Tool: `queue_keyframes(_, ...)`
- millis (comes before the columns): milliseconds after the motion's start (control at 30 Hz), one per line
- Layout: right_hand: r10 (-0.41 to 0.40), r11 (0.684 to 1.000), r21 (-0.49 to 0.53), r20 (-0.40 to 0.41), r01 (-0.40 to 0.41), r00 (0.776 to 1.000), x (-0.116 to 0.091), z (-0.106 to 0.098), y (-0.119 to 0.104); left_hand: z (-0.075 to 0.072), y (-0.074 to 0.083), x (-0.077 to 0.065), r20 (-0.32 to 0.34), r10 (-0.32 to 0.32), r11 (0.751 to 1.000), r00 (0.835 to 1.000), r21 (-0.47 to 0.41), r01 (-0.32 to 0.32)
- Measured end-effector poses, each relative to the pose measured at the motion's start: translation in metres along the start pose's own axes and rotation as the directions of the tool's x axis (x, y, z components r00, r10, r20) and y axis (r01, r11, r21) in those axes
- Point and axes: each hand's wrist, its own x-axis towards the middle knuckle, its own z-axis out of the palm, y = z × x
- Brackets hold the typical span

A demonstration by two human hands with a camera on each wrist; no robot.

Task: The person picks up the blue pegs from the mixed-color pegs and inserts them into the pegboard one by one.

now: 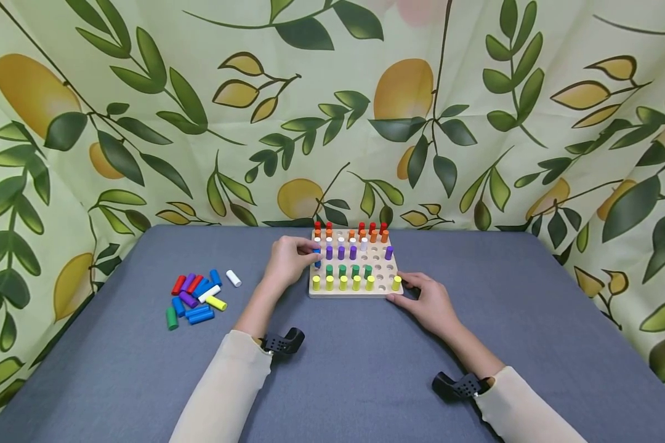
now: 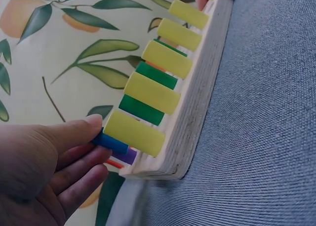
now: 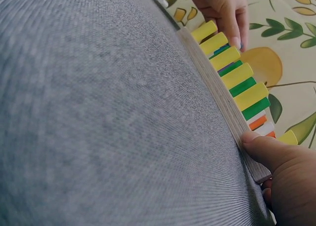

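Observation:
A light wooden pegboard [image 1: 354,294] stands on the table, with rows of red, orange, white, purple, green and yellow pegs in its holes. At its left edge my left hand [image 1: 289,263] pinches a blue peg [image 2: 114,143] between thumb and fingers, upright just behind the front-left yellow peg [image 2: 134,133]. Whether that blue peg sits in a hole is hidden. My right hand [image 1: 425,303] holds the board's front right corner, its thumb [image 3: 264,149] against the front edge; its other fingers are mostly hidden in the right wrist view.
A loose pile of pegs lies on the grey-blue table [image 1: 338,381] left of the board, among them several blue pegs [image 1: 201,316], a green peg [image 1: 172,318] and a yellow peg [image 1: 216,303]. One white peg [image 1: 233,278] lies apart. Leaf-patterned cloth [image 1: 332,123] hangs behind.

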Motion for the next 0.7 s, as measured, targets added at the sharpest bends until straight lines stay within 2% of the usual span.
queue_keyframes(467,-0.005,1.0,-0.004,-0.005,0.005,1.0,-0.0001,-0.0004,-0.0016,0.0046,-0.0072,0.0019,0.008,-0.057,0.998,0.998,-0.023,0.057)
queue_keyframes(700,0.001,1.0,-0.004,-0.002,-0.001,1.0,-0.0006,-0.001,-0.0025,0.0058,-0.0092,0.0017,0.012,-0.055,0.998,0.998,-0.033,0.056)
